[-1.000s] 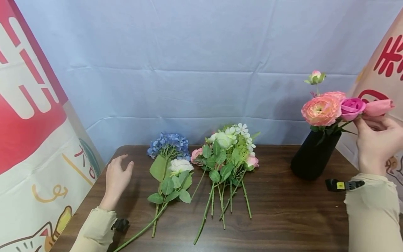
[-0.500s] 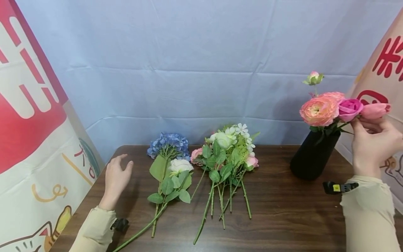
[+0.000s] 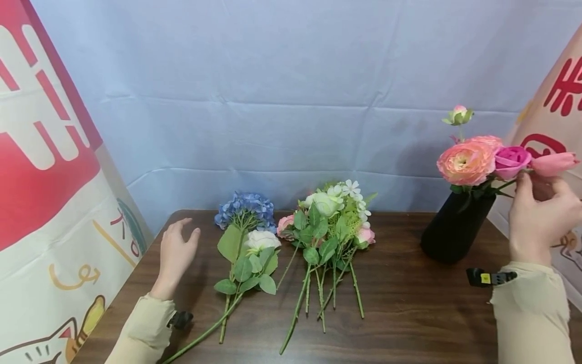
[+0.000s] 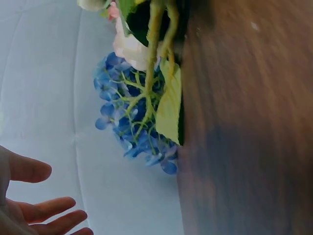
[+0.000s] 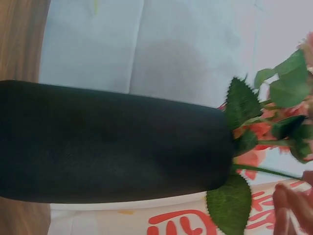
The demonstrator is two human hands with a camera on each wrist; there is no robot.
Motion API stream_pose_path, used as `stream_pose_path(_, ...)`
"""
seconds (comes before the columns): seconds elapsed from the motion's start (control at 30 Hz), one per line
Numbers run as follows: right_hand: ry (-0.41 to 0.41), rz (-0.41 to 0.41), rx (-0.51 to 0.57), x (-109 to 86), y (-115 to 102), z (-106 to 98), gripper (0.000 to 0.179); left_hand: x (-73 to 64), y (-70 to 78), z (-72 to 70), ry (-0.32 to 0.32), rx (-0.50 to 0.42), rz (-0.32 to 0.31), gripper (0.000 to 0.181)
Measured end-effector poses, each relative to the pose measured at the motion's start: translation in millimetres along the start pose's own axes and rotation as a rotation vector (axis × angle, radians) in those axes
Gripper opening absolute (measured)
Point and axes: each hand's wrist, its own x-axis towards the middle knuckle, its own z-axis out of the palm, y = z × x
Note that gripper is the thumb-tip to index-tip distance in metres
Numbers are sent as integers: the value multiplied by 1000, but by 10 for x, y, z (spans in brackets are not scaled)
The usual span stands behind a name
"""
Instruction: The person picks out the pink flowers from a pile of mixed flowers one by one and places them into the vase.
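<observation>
1 pink tulip, pinched by stem in right hand, angled up rightward from black vase; left hand, fingers relaxed, holding nothing, farther off.

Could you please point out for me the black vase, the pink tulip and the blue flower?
Black vase [image 3: 456,230]: head view, on the middle of its side wall.
Pink tulip [image 3: 553,164]: head view, on its petals.
Blue flower [image 3: 245,204]: head view, on the petals of its head.
</observation>
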Motion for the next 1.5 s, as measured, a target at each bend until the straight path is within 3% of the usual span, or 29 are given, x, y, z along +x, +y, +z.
stream_pose_path(0.33,-15,-39,-55,-89,-91,-137,46,35,251,125,-23,-70,-3,41)
stream_pose_path(0.53,14,78,-96,-130,-193,-197,41,42,403,231,-35,-123,-1,39)
stream_pose_path(0.63,33,112,-58,-155,-239,-214,39,47,486,285,-28,-144,-5,39)
stream_pose_path(0.9,205,-213,232,-365,-496,-177,24,50,723,467,-20,-175,-31,39)
stream_pose_path(1.07,277,-241,296,-569,-654,-82,22,43,866,583,-25,-218,-40,37)
stream_pose_path(1.2,284,-247,324,-684,-687,25,24,34,959,682,-25,-244,-38,34)
stream_pose_path(1.5,171,-279,426,-1025,-845,265,18,17,1086,962,-46,-228,-57,26)
